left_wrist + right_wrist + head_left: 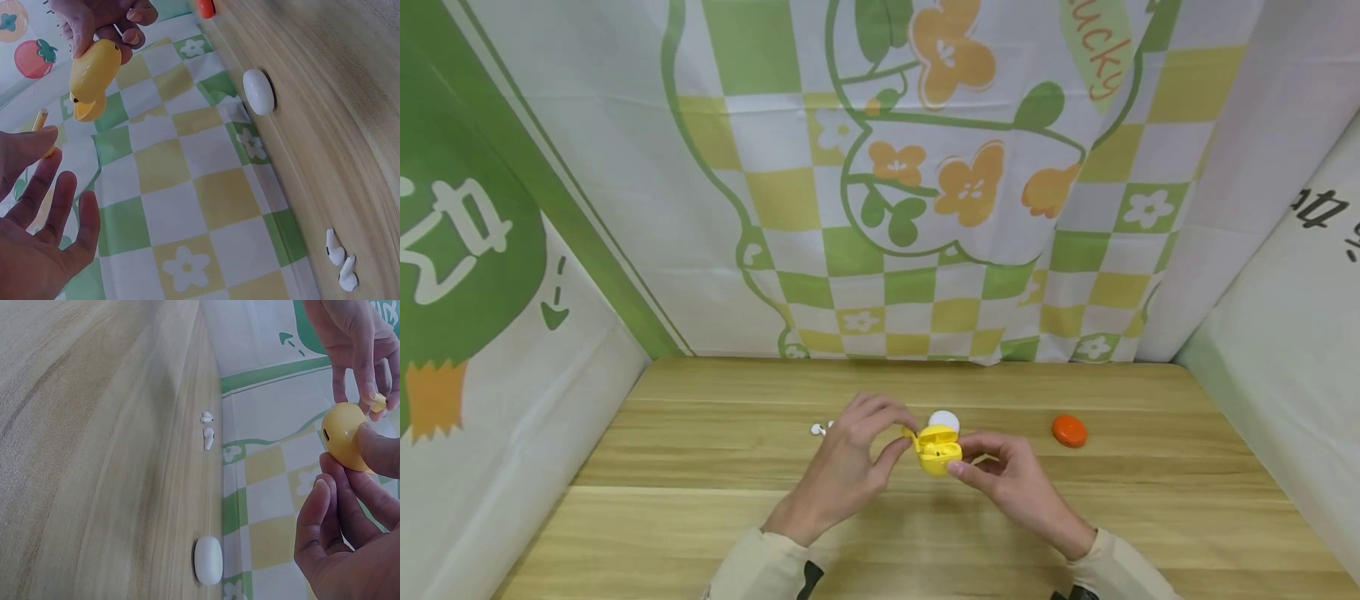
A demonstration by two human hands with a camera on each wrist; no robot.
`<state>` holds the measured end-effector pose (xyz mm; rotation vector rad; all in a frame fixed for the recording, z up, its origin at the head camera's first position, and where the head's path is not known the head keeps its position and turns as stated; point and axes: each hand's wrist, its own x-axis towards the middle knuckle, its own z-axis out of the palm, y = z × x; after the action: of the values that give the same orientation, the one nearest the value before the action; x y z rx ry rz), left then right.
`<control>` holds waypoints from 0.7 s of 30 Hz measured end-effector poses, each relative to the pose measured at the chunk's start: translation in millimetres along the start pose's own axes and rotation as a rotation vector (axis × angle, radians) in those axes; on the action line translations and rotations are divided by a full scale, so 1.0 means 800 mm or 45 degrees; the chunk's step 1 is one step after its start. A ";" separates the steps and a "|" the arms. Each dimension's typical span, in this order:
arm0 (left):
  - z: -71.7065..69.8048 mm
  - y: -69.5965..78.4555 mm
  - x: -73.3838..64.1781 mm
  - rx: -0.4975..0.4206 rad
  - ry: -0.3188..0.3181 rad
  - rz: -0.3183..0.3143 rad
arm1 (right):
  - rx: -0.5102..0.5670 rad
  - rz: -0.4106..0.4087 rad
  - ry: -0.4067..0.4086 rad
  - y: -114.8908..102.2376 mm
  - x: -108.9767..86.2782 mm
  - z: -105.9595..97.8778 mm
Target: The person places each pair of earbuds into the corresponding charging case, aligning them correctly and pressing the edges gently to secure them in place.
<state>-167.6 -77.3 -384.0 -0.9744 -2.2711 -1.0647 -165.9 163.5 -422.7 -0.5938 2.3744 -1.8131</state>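
My right hand grips a small yellow earbud case above the table, thumb on one side and fingers on the other. Its lid is up, and a yellow earbud shows inside in the head view. To the left of the case, my left hand pinches a yellow earbud between thumb and forefinger, the other fingers spread in the left wrist view. In the right wrist view, the earbud's rounded end shows at the left fingertips, close beside the case.
Behind the yellow case, a white rounded case lies on the wooden table. Two white earbuds lie farther left. An orange round case sits to the right. Patterned cloth hangs along the table's back edge.
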 end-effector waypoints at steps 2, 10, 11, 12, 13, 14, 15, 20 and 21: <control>0.000 -0.001 0.000 -0.005 0.006 0.004 | 0.007 -0.010 -0.004 0.000 0.000 0.000; 0.000 -0.004 -0.001 -0.012 0.075 0.026 | 0.019 -0.045 -0.001 0.000 -0.001 0.001; 0.000 -0.004 0.000 -0.011 0.079 0.023 | 0.015 -0.046 0.000 0.000 -0.001 0.001; -0.001 -0.004 0.000 -0.011 0.079 0.019 | 0.015 -0.044 0.001 0.001 -0.001 0.001; -0.001 -0.003 0.000 -0.012 0.077 0.010 | 0.017 -0.042 0.003 0.000 0.000 0.001; -0.001 -0.003 0.000 -0.015 0.072 0.000 | 0.014 -0.042 0.001 0.001 0.000 0.001; -0.002 -0.003 0.000 -0.021 0.067 -0.010 | 0.015 -0.043 -0.001 0.001 0.000 0.001; -0.001 0.000 0.000 -0.111 0.028 -0.064 | 0.017 -0.037 -0.015 -0.001 -0.001 0.001; -0.001 0.001 0.000 -0.136 0.016 -0.073 | 0.017 -0.030 -0.016 -0.001 0.000 0.001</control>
<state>-167.2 -77.6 -383.3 -0.9467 -2.2641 -1.2243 -165.3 162.9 -422.4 -0.6324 2.3557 -1.8277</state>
